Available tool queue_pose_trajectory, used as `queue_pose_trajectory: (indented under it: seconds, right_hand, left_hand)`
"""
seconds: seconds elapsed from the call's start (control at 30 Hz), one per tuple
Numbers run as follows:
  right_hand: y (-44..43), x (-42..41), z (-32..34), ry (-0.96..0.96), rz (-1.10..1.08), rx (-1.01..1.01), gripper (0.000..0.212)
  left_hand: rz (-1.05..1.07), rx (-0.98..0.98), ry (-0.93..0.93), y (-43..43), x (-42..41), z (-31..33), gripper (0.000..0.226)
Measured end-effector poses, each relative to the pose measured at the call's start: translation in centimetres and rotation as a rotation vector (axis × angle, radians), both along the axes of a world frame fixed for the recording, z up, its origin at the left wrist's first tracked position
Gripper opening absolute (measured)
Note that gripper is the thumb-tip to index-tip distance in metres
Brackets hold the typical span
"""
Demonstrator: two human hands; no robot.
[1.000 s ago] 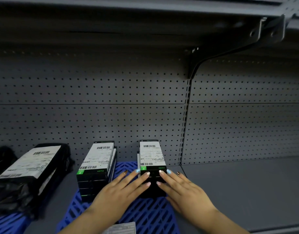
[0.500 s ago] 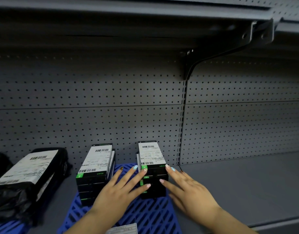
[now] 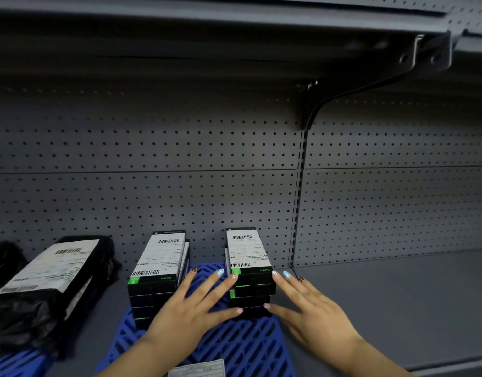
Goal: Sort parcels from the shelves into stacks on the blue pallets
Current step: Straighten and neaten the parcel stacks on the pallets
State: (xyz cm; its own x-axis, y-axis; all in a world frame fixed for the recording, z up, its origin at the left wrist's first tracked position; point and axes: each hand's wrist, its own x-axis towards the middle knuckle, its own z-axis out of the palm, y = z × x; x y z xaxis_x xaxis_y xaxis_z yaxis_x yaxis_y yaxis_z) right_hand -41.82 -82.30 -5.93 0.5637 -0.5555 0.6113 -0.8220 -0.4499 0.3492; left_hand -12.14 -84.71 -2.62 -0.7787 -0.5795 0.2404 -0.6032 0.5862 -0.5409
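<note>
Pegboard (image 3: 180, 159) backs the pallet (image 3: 242, 346), where left hand (image 3: 190, 317) and right hand (image 3: 313, 314), fingers spread, seem to square a stack (image 3: 248, 270); next probably calls for fetching another parcel.

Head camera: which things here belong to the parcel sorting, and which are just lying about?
In the job:
right box stack, touched on its sides by the left hand and right hand; left box stack; blue pallet; black bagged parcel.

Just there:
pegboard wall; shelf bracket; paper sheet at the bottom edge.
</note>
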Motion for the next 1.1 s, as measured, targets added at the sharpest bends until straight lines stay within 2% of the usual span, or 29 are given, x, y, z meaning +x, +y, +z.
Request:
queue_pose_trajectory:
  seconds: [0.13, 0.3, 0.37, 0.43, 0.57, 0.63, 0.73, 0.8, 0.97, 1.1]
  right_hand:
    - [-0.6, 0.3, -0.3, 0.081, 0.033, -0.074, 0.045]
    - [-1.6, 0.6, -1.1, 0.191, 0.001, -0.103, 0.065]
    - [-1.4, 0.6, -0.8, 0.176, -0.002, -0.094, 0.063]
    - [-0.9, 0.6, -0.5, 0.153, 0.017, -0.083, 0.060]
    - [-0.5, 1.0, -0.2, 0.064, 0.054, -0.085, 0.053]
    - [-0.9, 1.6, 0.3, -0.072, 0.038, -0.105, 0.045]
    - [-1.6, 2.8, 0.6, -0.188, 0.032, -0.129, 0.040]
    - [-2.1, 3.2, 0.3, -0.209, 0.036, -0.120, 0.039]
    - [-2.6, 3.1, -0.6, -0.252, 0.052, -0.112, 0.041]
    - [-2.3, 3.2, -0.4, -0.265, 0.067, -0.098, 0.043]
  left_hand:
    - [0.027, 0.035, -0.128, -0.4, 0.7, -0.5, 0.108]
    - [0.060, 0.092, -0.170, 0.0, 0.2, -0.4, 0.085]
    - [0.067, 0.114, -0.179, 0.5, -0.1, 0.1, 0.082]
    - [-0.017, 0.009, -0.134, 0.4, 0.2, 0.0, 0.088]
    - [-0.091, -0.010, -0.002, 0.3, 0.4, -0.4, 0.095]
    - [-0.104, -0.047, 0.124, 0.1, -0.5, -0.7, 0.088]
    - [-0.077, -0.133, 0.254, -0.6, -1.8, -1.2, 0.065]
    - [-0.061, -0.159, 0.243, -1.1, -2.0, -1.6, 0.061]
    - [-0.017, -0.154, 0.212, -1.7, -1.8, -2.4, 0.076]
    - [-0.056, -0.177, 0.264, -1.3, -2.4, -2.6, 0.059]
